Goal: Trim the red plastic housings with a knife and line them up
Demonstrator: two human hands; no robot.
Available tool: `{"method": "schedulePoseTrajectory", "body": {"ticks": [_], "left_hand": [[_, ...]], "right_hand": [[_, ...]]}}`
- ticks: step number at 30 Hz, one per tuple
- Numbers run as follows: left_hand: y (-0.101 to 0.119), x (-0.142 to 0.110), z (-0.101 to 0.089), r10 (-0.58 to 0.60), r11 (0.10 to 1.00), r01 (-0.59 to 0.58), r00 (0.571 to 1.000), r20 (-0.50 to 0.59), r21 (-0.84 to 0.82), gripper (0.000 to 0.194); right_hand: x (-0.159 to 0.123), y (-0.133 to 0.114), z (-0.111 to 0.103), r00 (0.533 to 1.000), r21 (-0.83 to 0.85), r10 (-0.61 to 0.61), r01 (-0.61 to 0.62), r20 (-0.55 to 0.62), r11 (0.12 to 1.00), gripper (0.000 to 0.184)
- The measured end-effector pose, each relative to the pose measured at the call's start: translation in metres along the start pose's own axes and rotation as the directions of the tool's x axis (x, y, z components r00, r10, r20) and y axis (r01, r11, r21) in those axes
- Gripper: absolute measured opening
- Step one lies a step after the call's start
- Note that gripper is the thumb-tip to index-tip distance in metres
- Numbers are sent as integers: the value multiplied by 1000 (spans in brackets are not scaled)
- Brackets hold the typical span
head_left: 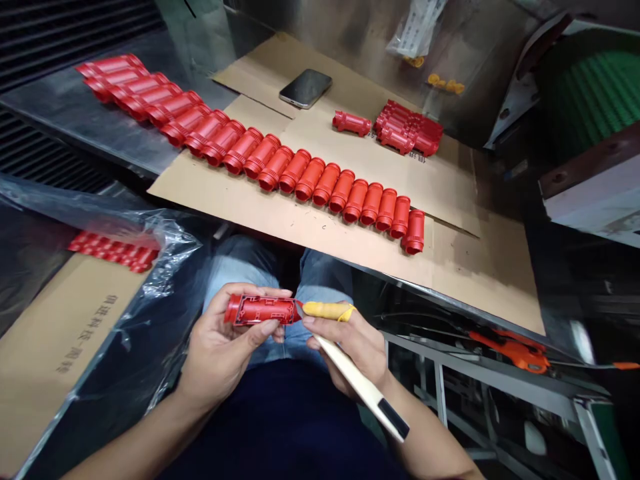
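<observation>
Over my lap, my left hand (pixel 225 340) grips a red plastic housing (pixel 265 310), its inner side with moulded ribs and a dark outline facing up. My right hand (pixel 353 340) is closed around a knife (pixel 355 377) with a cream handle and a black end. A yellow cover wraps the index finger of that hand. The blade tip meets the right end of the housing, partly hidden by the fingers. Beyond my hands, a long row of similar red housings (pixel 310 179) lies side by side on cardboard (pixel 240 207).
A phone (pixel 306 89) lies on the cardboard, near a stacked group of red parts (pixel 407 127). Small yellow pieces (pixel 445 84) and a plastic bag (pixel 417 27) sit behind. At left stands a plastic-lined carton (pixel 65 333) with red parts. An orange tool (pixel 515 352) is below the table edge.
</observation>
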State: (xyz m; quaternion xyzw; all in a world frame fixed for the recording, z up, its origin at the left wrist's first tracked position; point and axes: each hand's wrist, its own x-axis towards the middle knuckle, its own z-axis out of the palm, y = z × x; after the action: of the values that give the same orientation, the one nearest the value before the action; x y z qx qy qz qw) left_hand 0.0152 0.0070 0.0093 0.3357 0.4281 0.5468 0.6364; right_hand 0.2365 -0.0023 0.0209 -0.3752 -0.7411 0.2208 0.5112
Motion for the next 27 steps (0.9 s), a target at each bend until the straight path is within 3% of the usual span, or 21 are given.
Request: {"method": "schedulePoseTrajectory", "body": {"ticks": [10, 27], "left_hand": [[1, -4, 3, 45, 993, -40, 998, -41, 113, 37], [5, -6, 6, 40, 990, -30, 997, -66, 135, 37]], "right_hand": [[-2, -1, 1, 1000, -7, -3, 3, 9, 1000, 33], [-1, -3, -1, 1000, -21, -6, 7, 29, 1000, 39]]}}
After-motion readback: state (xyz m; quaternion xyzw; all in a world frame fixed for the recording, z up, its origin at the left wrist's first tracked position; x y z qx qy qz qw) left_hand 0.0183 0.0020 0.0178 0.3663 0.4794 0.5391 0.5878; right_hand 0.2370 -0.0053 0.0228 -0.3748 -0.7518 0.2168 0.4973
